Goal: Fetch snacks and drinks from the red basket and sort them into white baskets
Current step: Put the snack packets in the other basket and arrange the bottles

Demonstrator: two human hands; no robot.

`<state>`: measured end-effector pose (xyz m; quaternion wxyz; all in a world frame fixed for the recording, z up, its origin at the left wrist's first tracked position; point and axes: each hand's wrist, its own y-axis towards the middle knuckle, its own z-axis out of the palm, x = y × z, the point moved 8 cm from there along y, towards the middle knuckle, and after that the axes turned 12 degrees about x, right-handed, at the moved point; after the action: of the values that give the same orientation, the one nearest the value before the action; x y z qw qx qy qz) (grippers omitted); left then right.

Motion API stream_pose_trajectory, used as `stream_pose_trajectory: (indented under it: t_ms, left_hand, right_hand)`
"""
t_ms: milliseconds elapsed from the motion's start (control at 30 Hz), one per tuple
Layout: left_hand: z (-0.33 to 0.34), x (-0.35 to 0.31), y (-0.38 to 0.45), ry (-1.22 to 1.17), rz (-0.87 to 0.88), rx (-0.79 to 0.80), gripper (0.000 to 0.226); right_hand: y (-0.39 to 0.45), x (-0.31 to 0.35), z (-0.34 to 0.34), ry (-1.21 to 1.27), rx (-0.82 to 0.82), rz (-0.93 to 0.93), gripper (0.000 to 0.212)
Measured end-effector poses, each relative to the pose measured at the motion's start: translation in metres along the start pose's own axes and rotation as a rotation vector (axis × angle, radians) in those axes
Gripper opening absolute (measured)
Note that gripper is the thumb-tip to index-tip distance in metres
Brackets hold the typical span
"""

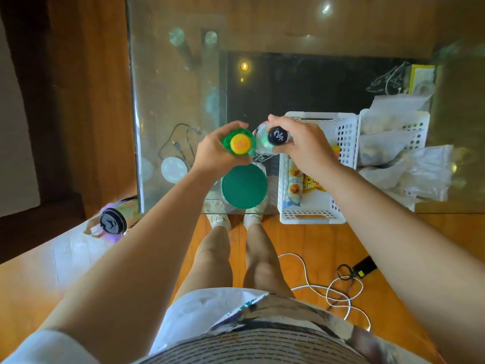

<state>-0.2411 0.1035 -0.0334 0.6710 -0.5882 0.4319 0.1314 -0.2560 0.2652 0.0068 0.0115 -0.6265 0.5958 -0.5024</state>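
Head view looks straight down on your two hands above the near edge of the glass table (178,82). Your left hand (217,151) has its fingers curled round a green bottle (237,144) with a yellow cap, seen from the top. Your right hand (304,145) grips a clear bottle (262,141) with a black cap by its neck; the two bottles are just beside each other, almost touching. Directly under them, at the near edge, stands a container with a round green lid (244,186). To the right of it a white basket (312,214) sits at the near edge, with snack packets (295,187) lying inside, and your right wrist crosses over its left wall. A second white basket (417,127) stands touching its far right side and holds clear plastic bags (409,169) that spill over toward the right edge. On the left part of the glass lie a thin cable (173,135) and a round disc (174,169). On the wooden floor by your legs lies a white cord (322,287).
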Motion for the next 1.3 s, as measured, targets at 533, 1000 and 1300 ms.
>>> stream_pose_trajectory:
  t_ms: [533, 1000, 1300]
  left_hand:
    - [0.009, 0.042, -0.007, -0.081, -0.18, 0.044, 0.103]
    - [0.05, 0.064, -0.02, -0.049, -0.324, 0.157, 0.055]
    - [0.047, 0.058, -0.016, -0.048, -0.367, 0.159, 0.056]
  right_hand:
    - [-0.01, -0.006, 0.008, 0.094, 0.011, 0.013, 0.043]
    - [-0.009, -0.009, 0.007, 0.099, 0.0, 0.02, 0.044]
    - [-0.009, -0.01, 0.009, 0.112, -0.013, 0.009, 0.046]
